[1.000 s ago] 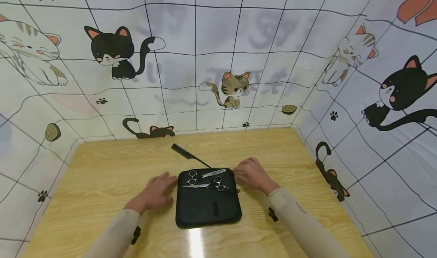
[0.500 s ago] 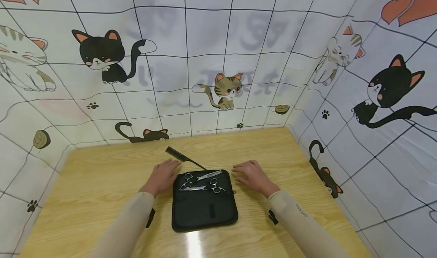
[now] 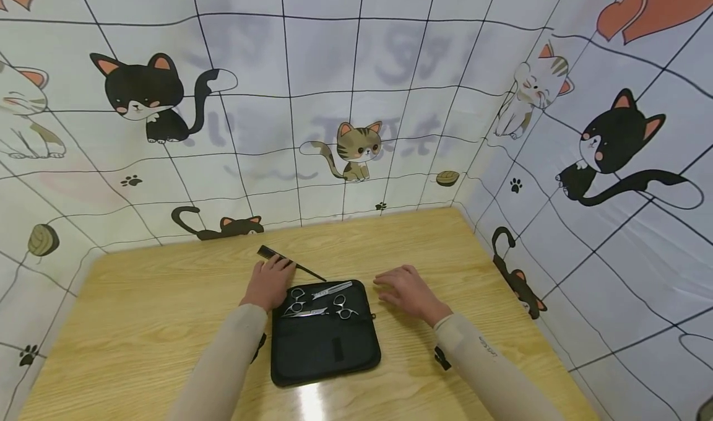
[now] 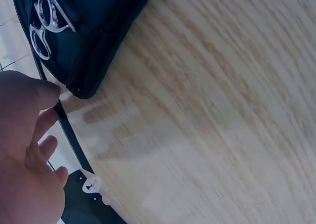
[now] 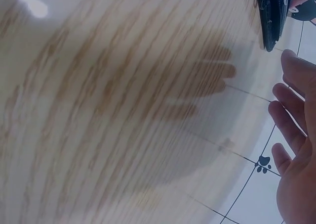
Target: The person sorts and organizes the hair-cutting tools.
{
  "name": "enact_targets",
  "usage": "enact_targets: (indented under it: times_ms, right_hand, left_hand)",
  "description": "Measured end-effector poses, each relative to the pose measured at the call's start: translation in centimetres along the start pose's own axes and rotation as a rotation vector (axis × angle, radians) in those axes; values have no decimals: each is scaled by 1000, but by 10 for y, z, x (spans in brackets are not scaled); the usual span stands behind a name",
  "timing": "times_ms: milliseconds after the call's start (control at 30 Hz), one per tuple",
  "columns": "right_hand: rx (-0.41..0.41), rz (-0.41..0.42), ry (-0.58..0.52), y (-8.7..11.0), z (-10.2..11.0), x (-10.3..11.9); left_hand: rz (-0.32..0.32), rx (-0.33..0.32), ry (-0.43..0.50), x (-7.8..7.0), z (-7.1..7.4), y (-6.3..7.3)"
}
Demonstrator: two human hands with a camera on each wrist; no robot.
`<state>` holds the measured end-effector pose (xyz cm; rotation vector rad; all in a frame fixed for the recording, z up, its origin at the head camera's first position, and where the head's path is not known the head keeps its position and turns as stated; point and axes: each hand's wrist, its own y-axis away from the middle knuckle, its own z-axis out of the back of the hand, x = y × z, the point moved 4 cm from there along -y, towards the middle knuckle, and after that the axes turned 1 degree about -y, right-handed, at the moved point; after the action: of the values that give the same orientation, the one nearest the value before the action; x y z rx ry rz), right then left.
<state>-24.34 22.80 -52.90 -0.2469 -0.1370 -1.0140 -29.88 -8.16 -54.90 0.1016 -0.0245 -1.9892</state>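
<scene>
A black tail comb (image 3: 306, 272) lies behind the black zip case (image 3: 325, 353), its narrow tail pointing at the case's back edge. My left hand (image 3: 269, 283) reaches over the case's back left corner, its fingertips at the comb's toothed part; whether they touch it is hard to tell. In the left wrist view, the left hand (image 4: 29, 150) has loosely bent fingers beside the case's corner (image 4: 89, 80). On the open case lie two silver scissors, one pair (image 3: 306, 312) in front and another (image 3: 331, 291) behind. My right hand (image 3: 409, 293) hovers or rests right of the case, holding nothing.
The wooden table (image 3: 139, 322) stretches out on both sides of the case. White cloth walls (image 3: 323, 56) printed with cats and grid lines rise at the back, left and right.
My left hand has moved from the case's left side up and away from me to the comb. The right hand has come slightly away from the case's edge. The whole head view has shifted.
</scene>
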Motion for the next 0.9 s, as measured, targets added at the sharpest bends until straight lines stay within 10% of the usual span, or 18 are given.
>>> enact_targets:
  times_ms: [500,733,900]
  right_hand:
    - [17,-19,-14,-2,-2,3]
    - [9,-18,-17,-1,-4,3]
    - [1,-6,-19,-3,-5,2]
  left_hand:
    - [15,-78,-98,8,-3,2]
    - [6,-291,-100,8,8,12]
    - [16,-291,-78,16,9,14]
